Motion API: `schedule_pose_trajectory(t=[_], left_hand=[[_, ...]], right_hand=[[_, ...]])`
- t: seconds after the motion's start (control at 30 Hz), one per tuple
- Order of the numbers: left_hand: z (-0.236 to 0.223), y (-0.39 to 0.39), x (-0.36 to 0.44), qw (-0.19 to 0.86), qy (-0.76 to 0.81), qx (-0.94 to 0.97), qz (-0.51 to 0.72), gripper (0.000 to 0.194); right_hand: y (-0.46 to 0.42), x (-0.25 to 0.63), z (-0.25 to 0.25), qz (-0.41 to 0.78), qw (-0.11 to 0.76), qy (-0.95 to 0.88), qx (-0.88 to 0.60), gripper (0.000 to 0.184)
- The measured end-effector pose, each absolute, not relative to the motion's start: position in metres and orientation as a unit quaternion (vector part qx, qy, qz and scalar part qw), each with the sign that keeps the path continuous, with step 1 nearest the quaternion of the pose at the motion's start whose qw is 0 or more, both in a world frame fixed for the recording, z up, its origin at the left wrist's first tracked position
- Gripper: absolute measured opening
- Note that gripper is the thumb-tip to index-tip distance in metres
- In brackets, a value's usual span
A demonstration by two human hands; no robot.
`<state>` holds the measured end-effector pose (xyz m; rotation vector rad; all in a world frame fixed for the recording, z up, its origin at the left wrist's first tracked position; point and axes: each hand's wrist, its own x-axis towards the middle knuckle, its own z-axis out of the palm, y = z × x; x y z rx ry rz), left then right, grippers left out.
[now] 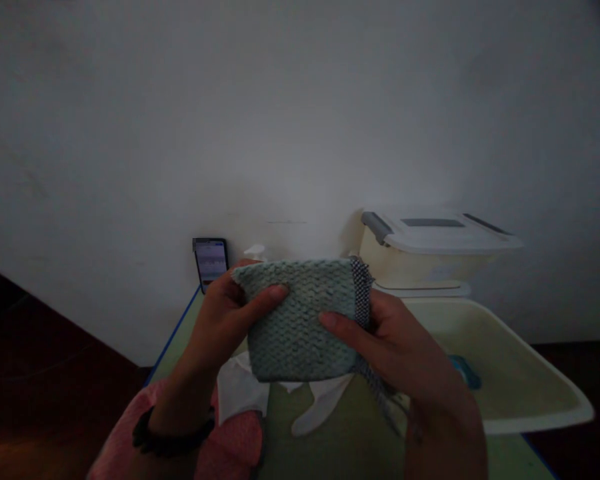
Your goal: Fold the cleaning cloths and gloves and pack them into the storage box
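Green knitted cloth [303, 347] between both hands [220, 317]

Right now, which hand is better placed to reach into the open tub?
Probably the right hand: it is nearer the open tub, while the left hand grips the far side of the knitted cloth. Both hold it, though.

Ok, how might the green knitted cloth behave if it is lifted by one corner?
The green knitted cloth would probably droop rather than stay flat, since its dark threads dangle loosely. Its coarse, bumpy surface suggests it should not be very slippery.
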<state>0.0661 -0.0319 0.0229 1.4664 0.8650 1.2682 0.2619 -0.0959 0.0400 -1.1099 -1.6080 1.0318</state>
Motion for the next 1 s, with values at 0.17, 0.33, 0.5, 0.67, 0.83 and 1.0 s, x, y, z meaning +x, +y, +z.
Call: schedule_pose_trajectory(t=[0.17, 0.33, 0.5, 0.67, 0.83, 1.0], left_hand=[[0.021, -0.032, 0.062, 0.598, 0.264, 0.641, 0.402, 0.026], [0.019, -0.029, 0.068, 0.599, 0.283, 0.631, 0.404, 0.016], [0.012, -0.028, 0.071, 0.631, 0.291, 0.591, 0.41, 0.023], [0.016, -0.035, 0.075, 0.65, 0.328, 0.507, 0.461, 0.026], [0.02, -0.034, 0.075, 0.668, 0.333, 0.467, 0.474, 0.032], [0.021, -0.028, 0.066, 0.649, 0.341, 0.466, 0.495, 0.034]], right_hand=[[-0.096, 0.263, 0.042, 0.373, 0.515, -0.608, -0.476, 0.019], [-0.093, 0.266, 0.04, 0.316, 0.454, -0.65, -0.521, 0.022], [-0.093, 0.267, 0.039, 0.351, 0.453, -0.646, -0.504, 0.023], [-0.098, 0.26, 0.042, 0.493, 0.533, -0.558, -0.401, 0.019], [-0.097, 0.249, 0.042, 0.541, 0.554, -0.536, -0.337, 0.015], [-0.089, 0.244, 0.032, 0.454, 0.532, -0.584, -0.413, 0.017]])
